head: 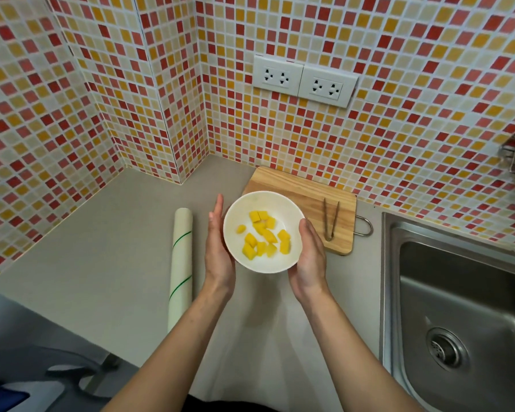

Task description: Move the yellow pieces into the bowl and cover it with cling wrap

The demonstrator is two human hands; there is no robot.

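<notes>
Bowl (pixel 263 231) sits at centre, cupped between left hand (pixel 219 248) at 9 o'clock and right hand (pixel 308 257) at 4 o'clock, fingers extended flat against its wall. Pieces (pixel 263 236) are all inside; board (pixel 306 200) at 1 o'clock holds only tongs (pixel 331 218). Covering remains: no wrap is on the bowl, and the roll (pixel 181 263) lies at 9 o'clock, untouched.

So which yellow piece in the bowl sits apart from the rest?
The small yellow piece on the bowl's left side, nearest the left hand; the others cluster together.

Left hand (pixel 219 248) and right hand (pixel 308 257) cup a white bowl (pixel 238 257) of yellow pieces (pixel 263 234) above the counter (pixel 101 248).
</notes>
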